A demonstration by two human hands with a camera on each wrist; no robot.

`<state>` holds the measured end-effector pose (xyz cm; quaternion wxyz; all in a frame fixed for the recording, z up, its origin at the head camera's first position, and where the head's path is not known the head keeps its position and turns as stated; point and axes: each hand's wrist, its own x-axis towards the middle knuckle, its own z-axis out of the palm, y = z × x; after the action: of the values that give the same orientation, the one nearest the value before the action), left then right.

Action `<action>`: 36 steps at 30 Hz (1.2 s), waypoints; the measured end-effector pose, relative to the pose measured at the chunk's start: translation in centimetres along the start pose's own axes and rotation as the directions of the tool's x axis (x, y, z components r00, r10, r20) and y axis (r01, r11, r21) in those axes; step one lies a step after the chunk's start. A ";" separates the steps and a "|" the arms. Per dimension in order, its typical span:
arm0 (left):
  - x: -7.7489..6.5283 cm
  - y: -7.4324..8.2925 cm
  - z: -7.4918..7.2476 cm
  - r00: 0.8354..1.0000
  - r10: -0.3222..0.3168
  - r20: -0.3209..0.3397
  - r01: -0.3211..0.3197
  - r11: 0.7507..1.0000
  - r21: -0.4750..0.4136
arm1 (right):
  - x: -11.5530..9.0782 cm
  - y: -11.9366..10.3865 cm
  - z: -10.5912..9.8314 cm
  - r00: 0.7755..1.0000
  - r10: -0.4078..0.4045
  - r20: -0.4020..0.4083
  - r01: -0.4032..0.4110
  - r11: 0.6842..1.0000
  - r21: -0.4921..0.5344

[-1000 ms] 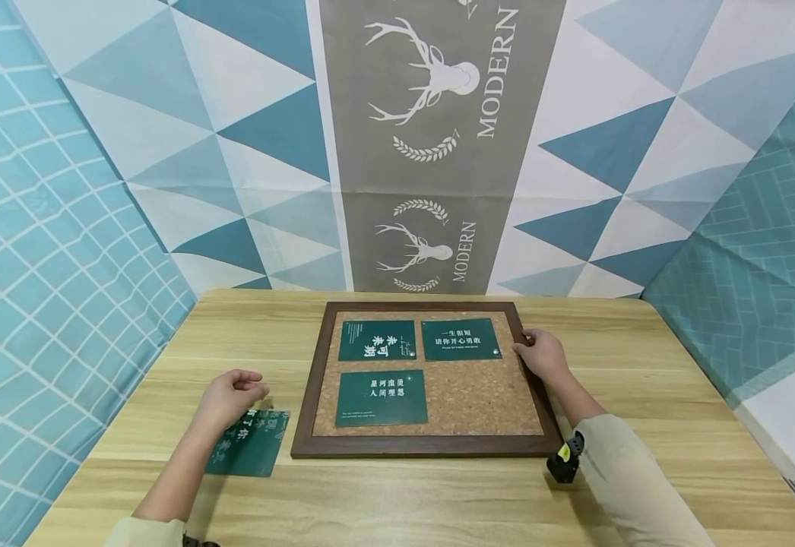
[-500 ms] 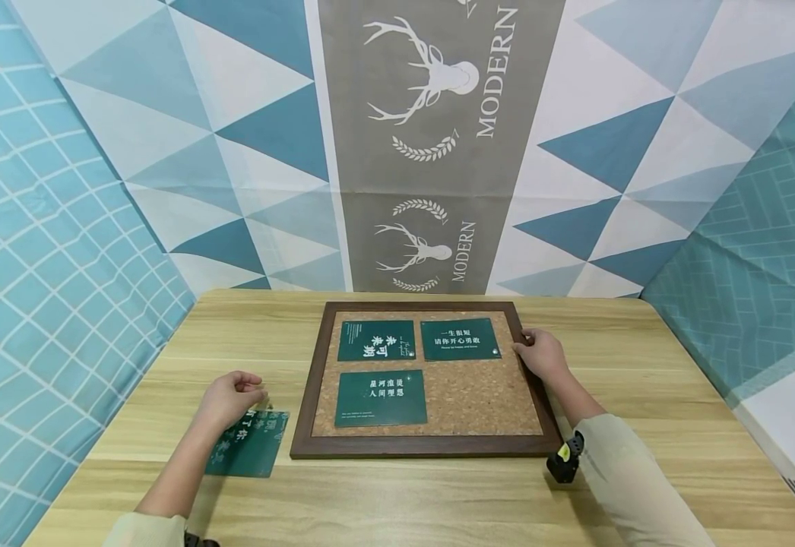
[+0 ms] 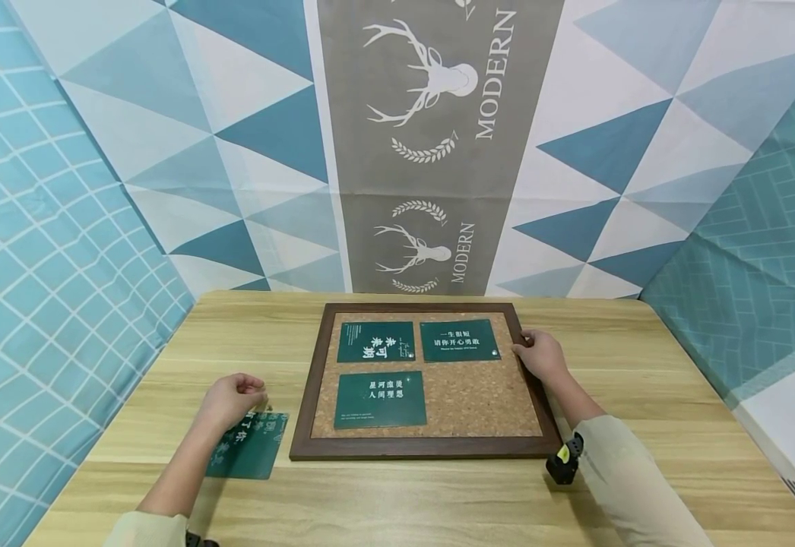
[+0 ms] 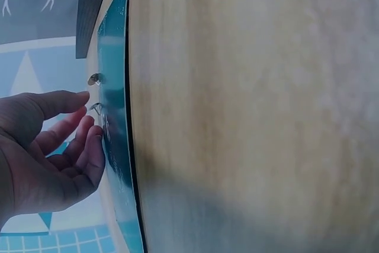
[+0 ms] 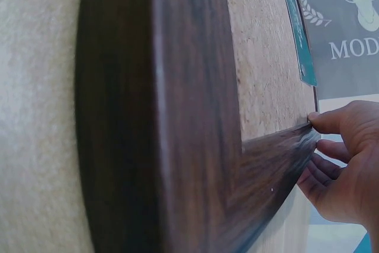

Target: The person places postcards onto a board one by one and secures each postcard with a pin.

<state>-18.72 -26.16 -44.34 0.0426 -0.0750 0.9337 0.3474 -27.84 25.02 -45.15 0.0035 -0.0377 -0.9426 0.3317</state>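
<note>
A person's right hand point(image 3: 543, 355) gripped the right edge of a cork board point(image 3: 483, 399), thumb on top and fingers against the outer side, apparently to steady it on the wood-grain table point(image 3: 438, 501). Left of the board, the left hand point(image 3: 229, 399) curved its fingers close to two small metal pins point(image 4: 94, 79); whether it pinched either could not be told. A loose green card point(image 3: 250, 446) lay partly hidden under that forearm, just left of the board, probably set there for easy reach. On the board, an upper-left card point(image 3: 363, 332), an upper-right card point(image 3: 461, 351) and a lower-left card point(image 3: 380, 410) sat in neat rows, each with a bright dot point(image 3: 494, 352) near one corner, likely a fastening. A thin strip of table separated the loose card from the board's dark frame point(image 3: 418, 448). Bare cork spread across the board's lower right, and tabletop stretched along its near side and past its right edge. Beyond its far edge hung a patterned backdrop point(image 3: 370, 171).
</note>
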 end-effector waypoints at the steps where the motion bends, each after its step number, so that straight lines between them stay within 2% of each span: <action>1: 0.0 0.0 0.0 1.000 0.001 0.000 -0.001 1.000 0.006 | 0.0 0.0 0.0 1.000 0.001 0.001 -0.001 1.000 0.001; 18: 0.0 0.0 0.3 1.000 0.005 0.016 -0.005 1.000 0.031 | 0.0 0.0 0.1 1.000 0.010 0.003 -0.010 1.000 -0.004; 36: 0.0 0.1 0.4 1.000 -0.016 0.000 0.016 0.999 0.029 | -0.1 -0.1 0.0 1.000 0.016 0.006 -0.016 1.000 0.000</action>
<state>-18.78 -25.82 -44.56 0.0468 -0.0818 0.9380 0.3335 -27.77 24.91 -45.06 -0.0019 -0.0441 -0.9424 0.3317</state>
